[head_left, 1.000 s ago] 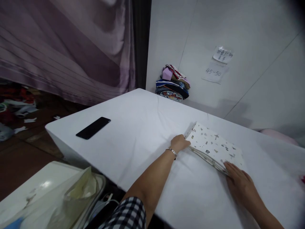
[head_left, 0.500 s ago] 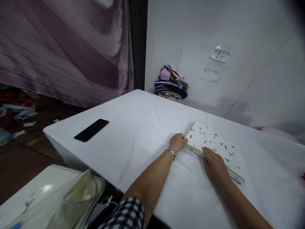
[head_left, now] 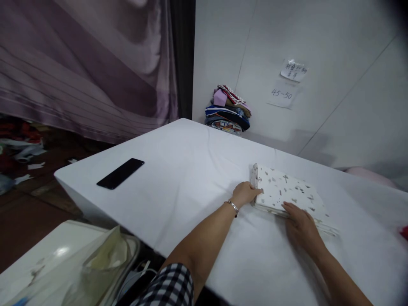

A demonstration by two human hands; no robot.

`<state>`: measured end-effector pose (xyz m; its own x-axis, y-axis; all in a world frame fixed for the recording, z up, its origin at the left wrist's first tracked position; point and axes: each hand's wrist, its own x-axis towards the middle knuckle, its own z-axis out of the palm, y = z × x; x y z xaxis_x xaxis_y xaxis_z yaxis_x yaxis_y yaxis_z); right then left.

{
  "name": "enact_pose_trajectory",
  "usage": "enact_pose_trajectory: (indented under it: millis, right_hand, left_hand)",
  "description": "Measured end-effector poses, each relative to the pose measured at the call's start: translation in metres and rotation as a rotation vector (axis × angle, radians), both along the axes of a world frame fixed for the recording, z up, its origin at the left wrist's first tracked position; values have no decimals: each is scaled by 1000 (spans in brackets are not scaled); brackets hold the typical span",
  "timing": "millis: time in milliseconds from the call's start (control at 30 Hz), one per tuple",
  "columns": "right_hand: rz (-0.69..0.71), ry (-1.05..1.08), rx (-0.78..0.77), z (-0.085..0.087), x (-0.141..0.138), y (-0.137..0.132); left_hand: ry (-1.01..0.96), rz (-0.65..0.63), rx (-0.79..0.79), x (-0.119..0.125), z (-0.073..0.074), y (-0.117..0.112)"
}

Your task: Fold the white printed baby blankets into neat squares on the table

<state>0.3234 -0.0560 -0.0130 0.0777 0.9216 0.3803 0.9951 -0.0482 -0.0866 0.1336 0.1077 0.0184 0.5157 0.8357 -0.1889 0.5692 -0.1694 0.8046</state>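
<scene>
A folded white cloth (head_left: pixel 288 191) printed with small brown and grey motifs lies on the white-covered table, its layers showing along the near and left edges. My left hand (head_left: pixel 245 193), with a silver bracelet at the wrist, grips the cloth's left end, fingertips reaching onto the top layer. Across the near edge rests my right hand (head_left: pixel 302 225), fingers stretched out and touching the cloth's upper face. At the cloth's right end, lower layers stick out a little beyond the top one.
A black phone (head_left: pixel 121 173) lies on the table's left part. By the wall stands a stack of folded fabrics (head_left: pixel 228 111). Paper notes (head_left: pixel 282 95) are stuck to the wall. A pale bag (head_left: pixel 102 259) sits at lower left, and a purple curtain (head_left: pixel 95 63) hangs behind.
The cloth has shifted slightly right, and its left end now stands up more. Both hands have moved right with it; my left fingertips reach further over the top.
</scene>
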Motion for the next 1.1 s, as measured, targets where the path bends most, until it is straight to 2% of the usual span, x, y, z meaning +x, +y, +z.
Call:
enact_pose_trajectory:
  millis: [167, 367, 533, 733, 933, 1100]
  right_hand:
    - [84, 91, -15, 8, -25, 12]
    - [79, -62, 59, 0, -50, 16]
    - [77, -99, 86, -5, -49, 16]
    - [101, -99, 92, -7, -45, 16]
    - [96, -119, 94, -7, -45, 16]
    - [102, -135, 105, -7, -43, 17]
  left_hand:
    - [12, 64, 12, 6, 0, -6]
    - [-7, 74, 27, 10, -1, -8]
    - [29, 36, 38, 12, -1, -6]
    - [117, -69, 52, 12, 1, 0]
    - [84, 45, 102, 14, -3, -6]
    - [128, 17, 137, 18, -3, -8]
